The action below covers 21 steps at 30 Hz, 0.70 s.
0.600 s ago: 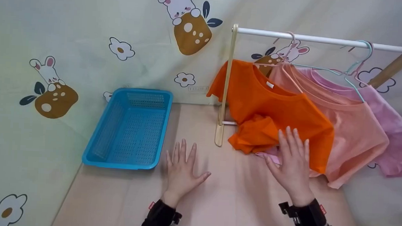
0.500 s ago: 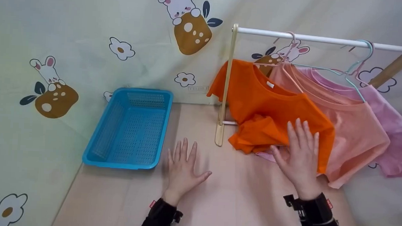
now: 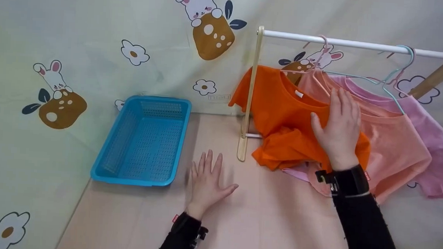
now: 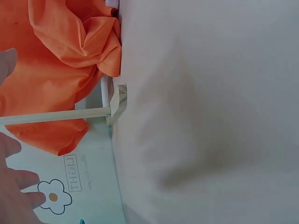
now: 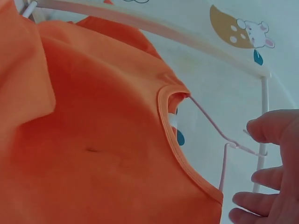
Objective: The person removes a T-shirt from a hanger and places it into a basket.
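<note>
An orange T-shirt (image 3: pixel 279 104) hangs on a pink hanger (image 3: pixel 319 63) from the white rail of a small clothes rack (image 3: pixel 347 40). My right hand (image 3: pixel 340 130), fingers straight and thumb spread, is in front of its right shoulder. In the right wrist view that hand's fingers (image 5: pixel 266 177) stand apart from the hanger and hold nothing. The shirt's lower part is bunched up. Over the table, between basket and rack, my left hand (image 3: pixel 207 184) has its fingers spread and holds nothing. A blue plastic basket (image 3: pixel 184 137) stands to its left.
Behind the orange shirt hang a peach T-shirt (image 3: pixel 391 148) on a mint hanger (image 3: pixel 390 78) and a lilac T-shirt (image 3: pixel 433 128). The rack's wooden upright (image 3: pixel 252 88) stands on the pale table (image 3: pixel 239 224). A printed cloth (image 3: pixel 98 15) forms the back wall.
My right hand has risen and moved forward from the orange T-shirt's lower part to its shoulder. My left hand has shifted slightly right, fingers still spread.
</note>
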Tool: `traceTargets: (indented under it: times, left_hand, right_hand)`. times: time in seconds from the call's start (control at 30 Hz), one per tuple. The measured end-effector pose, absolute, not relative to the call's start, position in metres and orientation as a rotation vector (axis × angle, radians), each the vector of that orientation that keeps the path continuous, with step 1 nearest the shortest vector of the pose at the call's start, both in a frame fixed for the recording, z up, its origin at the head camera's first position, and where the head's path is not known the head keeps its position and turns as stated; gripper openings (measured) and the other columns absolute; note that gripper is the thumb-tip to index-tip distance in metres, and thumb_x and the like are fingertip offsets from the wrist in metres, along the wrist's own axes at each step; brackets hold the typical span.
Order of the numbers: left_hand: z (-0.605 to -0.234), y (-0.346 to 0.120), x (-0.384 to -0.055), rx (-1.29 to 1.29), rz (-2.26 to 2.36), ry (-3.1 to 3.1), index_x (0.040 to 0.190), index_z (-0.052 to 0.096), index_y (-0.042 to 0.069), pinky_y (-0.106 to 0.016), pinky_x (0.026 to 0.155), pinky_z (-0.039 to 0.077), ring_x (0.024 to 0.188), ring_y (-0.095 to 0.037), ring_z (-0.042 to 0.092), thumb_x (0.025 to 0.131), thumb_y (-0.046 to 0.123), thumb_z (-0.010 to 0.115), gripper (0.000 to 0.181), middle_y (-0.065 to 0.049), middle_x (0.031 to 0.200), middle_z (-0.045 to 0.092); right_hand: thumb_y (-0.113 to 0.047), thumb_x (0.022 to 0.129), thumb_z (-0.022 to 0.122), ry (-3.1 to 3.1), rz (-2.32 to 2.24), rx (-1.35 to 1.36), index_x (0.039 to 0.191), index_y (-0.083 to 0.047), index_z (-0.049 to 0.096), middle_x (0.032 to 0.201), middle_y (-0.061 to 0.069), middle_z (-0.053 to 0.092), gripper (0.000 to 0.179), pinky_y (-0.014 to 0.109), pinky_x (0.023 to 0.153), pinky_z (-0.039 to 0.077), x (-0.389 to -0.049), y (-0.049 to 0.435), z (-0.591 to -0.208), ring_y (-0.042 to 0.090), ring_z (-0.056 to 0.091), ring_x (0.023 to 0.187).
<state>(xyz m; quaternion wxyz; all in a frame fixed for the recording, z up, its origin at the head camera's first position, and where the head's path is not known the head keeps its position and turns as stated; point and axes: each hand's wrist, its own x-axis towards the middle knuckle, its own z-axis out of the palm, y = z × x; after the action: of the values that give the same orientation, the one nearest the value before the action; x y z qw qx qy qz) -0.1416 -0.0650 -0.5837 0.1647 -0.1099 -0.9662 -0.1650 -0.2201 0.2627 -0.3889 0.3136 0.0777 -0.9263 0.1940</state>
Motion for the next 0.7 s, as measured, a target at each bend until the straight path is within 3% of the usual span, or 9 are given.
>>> traceTargets:
  times: [0.4, 0.57, 0.7]
  left_hand:
    - [-0.580, -0.058, -0.151, -0.348, -0.533, -2.746, 0.154, 0.035, 0.013, -0.069, 0.109, 0.016, 0.144, -0.041, 0.023, 0.077, 0.073, 0.065, 0.102, -0.021, 0.158, 0.027]
    - [-0.580, -0.052, -0.154, -0.373, -0.525, -2.740, 0.153, 0.036, 0.012, -0.070, 0.108, 0.018, 0.143, -0.042, 0.025, 0.077, 0.073, 0.065, 0.102, -0.021, 0.157, 0.028]
    - [-0.579, -0.047, -0.156, -0.381, -0.544, -2.741, 0.153, 0.037, 0.010, -0.069, 0.108, 0.017, 0.143, -0.042, 0.025, 0.077, 0.071, 0.065, 0.101, -0.022, 0.156, 0.030]
  right_hand:
    - [-0.013, 0.103, 0.052, -2.541, 0.605, 0.060, 0.145, -0.003, 0.046, 0.124, 0.025, 0.060, 0.045, 0.054, 0.098, 0.041, -0.257, 0.256, -0.369, 0.044, 0.054, 0.109]
    - [-0.009, 0.104, 0.049, -2.560, 0.662, 0.071, 0.127, 0.004, 0.059, 0.107, 0.025, 0.058, 0.029, 0.054, 0.086, 0.047, -0.261, 0.257, -0.366, 0.043, 0.054, 0.093]
    - [-0.009, 0.103, 0.051, -2.525, 0.695, 0.077, 0.116, 0.008, 0.062, 0.100, 0.025, 0.055, 0.024, 0.053, 0.084, 0.045, -0.267, 0.257, -0.363, 0.043, 0.052, 0.091]
